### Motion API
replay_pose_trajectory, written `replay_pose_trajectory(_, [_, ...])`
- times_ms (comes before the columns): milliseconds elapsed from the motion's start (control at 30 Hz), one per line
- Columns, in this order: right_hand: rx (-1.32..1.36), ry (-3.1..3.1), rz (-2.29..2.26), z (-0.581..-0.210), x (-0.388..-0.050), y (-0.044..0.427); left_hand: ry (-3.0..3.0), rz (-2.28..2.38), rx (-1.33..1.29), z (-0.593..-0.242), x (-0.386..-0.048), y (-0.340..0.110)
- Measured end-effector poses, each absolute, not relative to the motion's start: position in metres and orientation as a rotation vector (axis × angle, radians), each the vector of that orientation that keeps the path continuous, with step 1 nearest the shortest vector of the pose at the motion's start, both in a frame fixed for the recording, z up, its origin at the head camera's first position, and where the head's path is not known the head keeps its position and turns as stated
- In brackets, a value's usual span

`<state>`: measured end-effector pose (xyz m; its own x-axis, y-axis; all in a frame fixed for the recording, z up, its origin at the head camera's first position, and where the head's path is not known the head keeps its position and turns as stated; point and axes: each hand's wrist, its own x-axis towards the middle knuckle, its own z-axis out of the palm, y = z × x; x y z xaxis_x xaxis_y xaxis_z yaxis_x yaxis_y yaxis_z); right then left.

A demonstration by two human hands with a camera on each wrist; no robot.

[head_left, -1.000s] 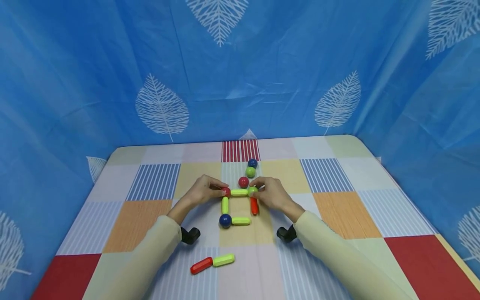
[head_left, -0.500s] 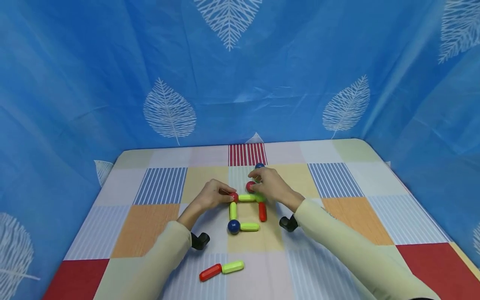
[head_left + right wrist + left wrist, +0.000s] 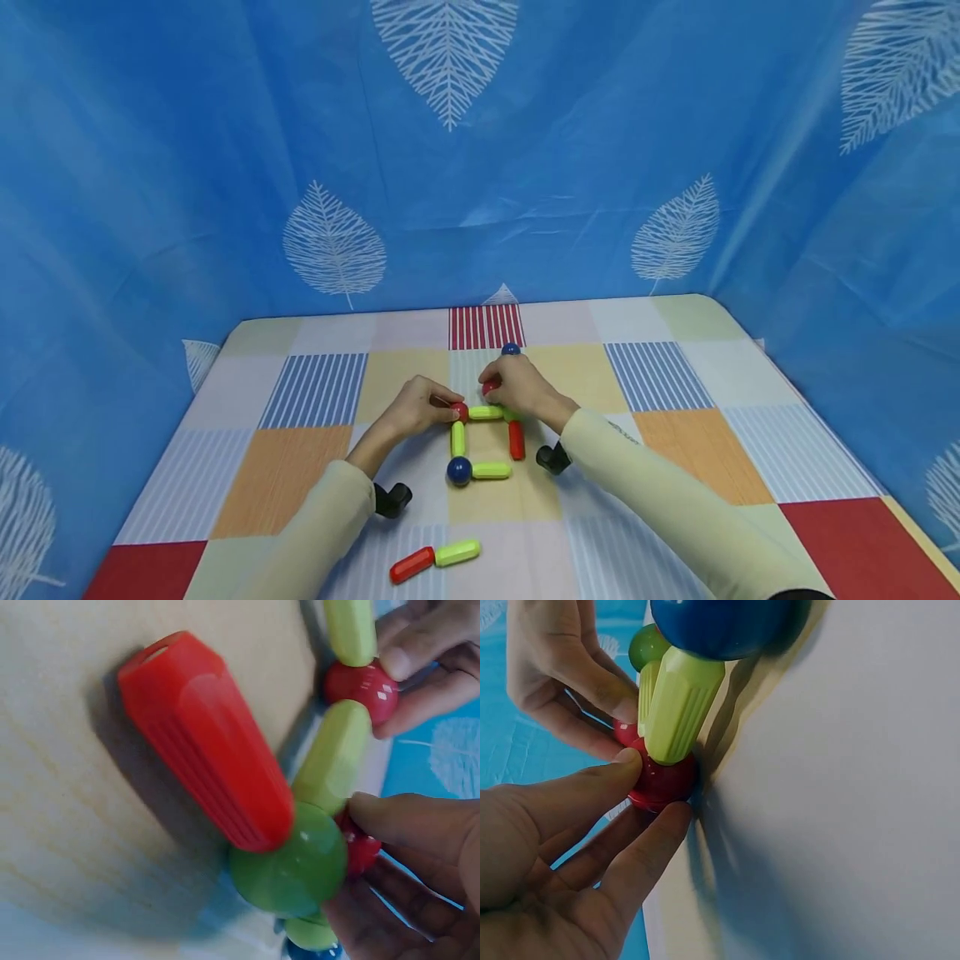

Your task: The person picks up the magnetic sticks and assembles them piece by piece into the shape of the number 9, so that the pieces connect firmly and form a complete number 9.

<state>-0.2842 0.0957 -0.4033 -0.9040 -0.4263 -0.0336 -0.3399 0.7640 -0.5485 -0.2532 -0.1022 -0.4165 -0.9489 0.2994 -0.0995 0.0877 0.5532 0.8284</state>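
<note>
My left hand pinches a red ball between thumb and fingers. That ball joins two yellow-green rods, one running right and one toward me. A blue ball ends the nearer rod, with another yellow-green rod on its right. On the right corner, a green ball carries a red rod with a free near end. With thumb and fingers my right hand pinches a second red ball, just behind the green one. Whether those balls touch, I cannot tell.
A red rod and a yellow-green rod lie end to end near the front. Beyond my right hand are a blue ball and another green ball. A blue leaf-print curtain borders the patchwork-covered table.
My right hand has left the green corner ball and moved slightly back onto the loose red ball, which it now pinches. The left hand keeps its pinch on the corner's red ball.
</note>
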Motion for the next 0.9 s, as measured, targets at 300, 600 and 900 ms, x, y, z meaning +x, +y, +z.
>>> replay_pose_trajectory(300, [-0.439, 2.746, -1.288, -0.411, -0.228, 0.139, 2.542, 1.343, 0.3, -0.431, -0.241, -0.106])
replay_pose_trajectory(600, [-0.35, 2.72, -1.369, -0.426, -0.182, 0.166, 2.569, 1.338, 0.255, -0.419, -0.242, -0.113])
replay_pose_trajectory(900, [-0.338, 2.736, -1.33, -0.425, -0.174, 0.179, 2.55, 1.326, 0.292, -0.415, -0.253, -0.106])
